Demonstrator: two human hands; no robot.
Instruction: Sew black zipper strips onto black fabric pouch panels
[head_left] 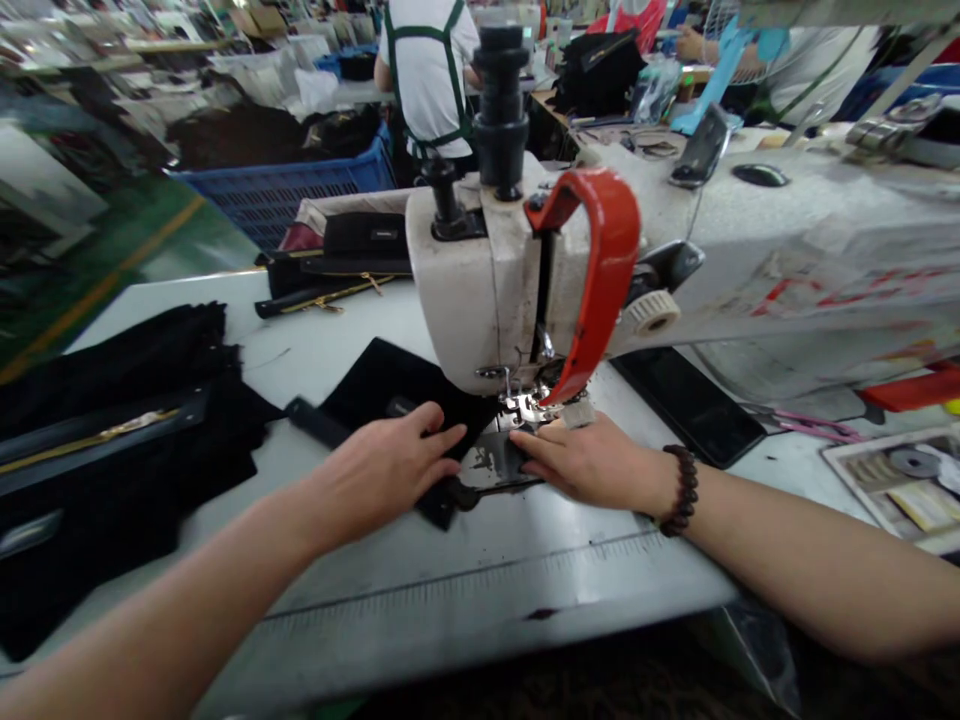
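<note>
Left of the presser foot (529, 405), flat on the bench (540, 560), with one corner close by the foot: a black fabric piece (382, 380). Over its near side, the left hand (394, 455), fingers loosely spread and low on the cloth. Just near of the presser foot, the right hand (592, 460), fingertips down by the metal plate (484, 462); impossible to tell whether pinched on anything. Both hands near each other, a gap between. Above, a white sewing machine (454, 290) with a red curved guard (615, 250). To the right, a black phone-like slab (690, 405) and pink-handled scissors (817, 428). To the left, black zippered pieces (210, 470). Far beyond, a blue crate (300, 195) and a person (431, 75) in white with green straps.
</note>
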